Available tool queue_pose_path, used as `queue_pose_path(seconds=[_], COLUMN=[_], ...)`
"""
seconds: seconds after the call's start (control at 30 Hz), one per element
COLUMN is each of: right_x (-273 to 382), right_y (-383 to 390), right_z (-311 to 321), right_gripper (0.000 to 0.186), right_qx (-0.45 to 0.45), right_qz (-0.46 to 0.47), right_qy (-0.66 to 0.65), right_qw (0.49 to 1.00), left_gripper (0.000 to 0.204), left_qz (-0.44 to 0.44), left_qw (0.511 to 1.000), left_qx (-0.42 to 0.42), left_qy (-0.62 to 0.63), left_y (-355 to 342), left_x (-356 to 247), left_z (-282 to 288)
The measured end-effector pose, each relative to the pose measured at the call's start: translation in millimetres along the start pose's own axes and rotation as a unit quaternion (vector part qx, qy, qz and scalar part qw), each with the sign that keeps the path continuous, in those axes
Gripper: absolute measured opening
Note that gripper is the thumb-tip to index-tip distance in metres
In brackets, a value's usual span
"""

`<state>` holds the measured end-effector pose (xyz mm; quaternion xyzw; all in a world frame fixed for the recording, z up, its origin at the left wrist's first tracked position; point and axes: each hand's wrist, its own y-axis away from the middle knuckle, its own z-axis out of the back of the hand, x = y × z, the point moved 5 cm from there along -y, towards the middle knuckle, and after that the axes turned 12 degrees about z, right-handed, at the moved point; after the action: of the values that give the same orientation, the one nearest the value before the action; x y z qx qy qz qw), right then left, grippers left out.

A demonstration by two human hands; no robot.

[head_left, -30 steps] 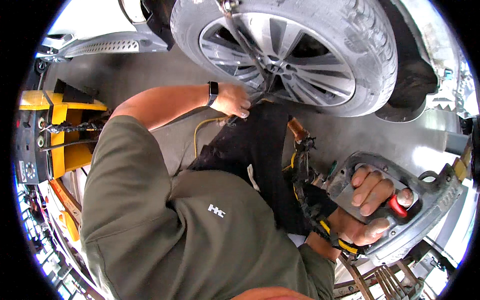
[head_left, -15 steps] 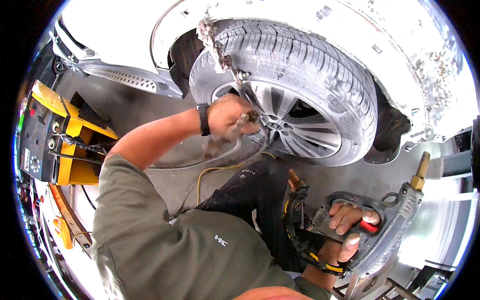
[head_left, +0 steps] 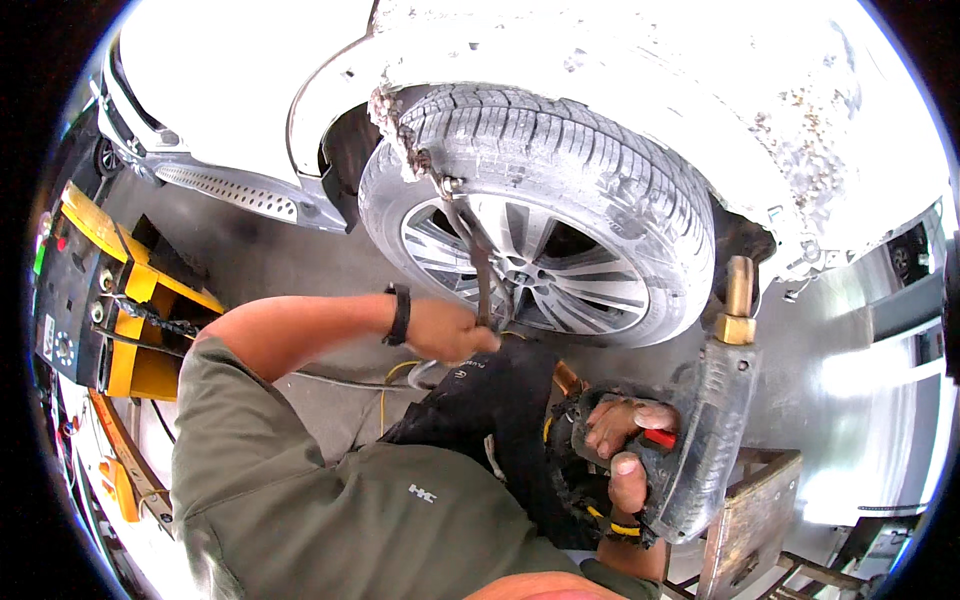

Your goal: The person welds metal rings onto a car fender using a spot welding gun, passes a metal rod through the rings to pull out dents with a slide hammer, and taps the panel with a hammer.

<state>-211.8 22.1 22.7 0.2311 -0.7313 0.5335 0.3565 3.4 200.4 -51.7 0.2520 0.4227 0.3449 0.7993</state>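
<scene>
Place: vehicle body-repair workshop | Signs: white car [head_left: 600,60] with rough, pitted bodywork above its wheel [head_left: 570,145]; yellow-and-black machine [head_left: 75,315] with attached cables [head_left: 160,322]; handheld tool [head_left: 706,430] with brass-coloured tip [head_left: 739,290] | Surroundings: grey floor [head_left: 270,250], worn wooden stool [head_left: 757,510]

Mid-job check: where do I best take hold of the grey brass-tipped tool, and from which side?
Probably grip the tool by its handle, as the right hand does: it sits beside the long body, with the red trigger within reach. Come from the wearer's side, since the brass-coloured tip points away, toward the car.
</scene>
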Motion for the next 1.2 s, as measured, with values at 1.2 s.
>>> queue_pose_path(seconds=[1.2], right_x=[-16.5], right_y=[-29.3], right_z=[16.2], right_gripper=[0.041], right_qx=[0.039], right_qz=[0.075], right_qy=[-0.024], right_qw=[0.996], left_gripper=[0.026], left_qz=[-0.124], left_qw=[0.893], left_qx=[-0.409], left_qy=[-0.142], left_y=[-30.7], left_x=[-60.6], left_z=[7.1])
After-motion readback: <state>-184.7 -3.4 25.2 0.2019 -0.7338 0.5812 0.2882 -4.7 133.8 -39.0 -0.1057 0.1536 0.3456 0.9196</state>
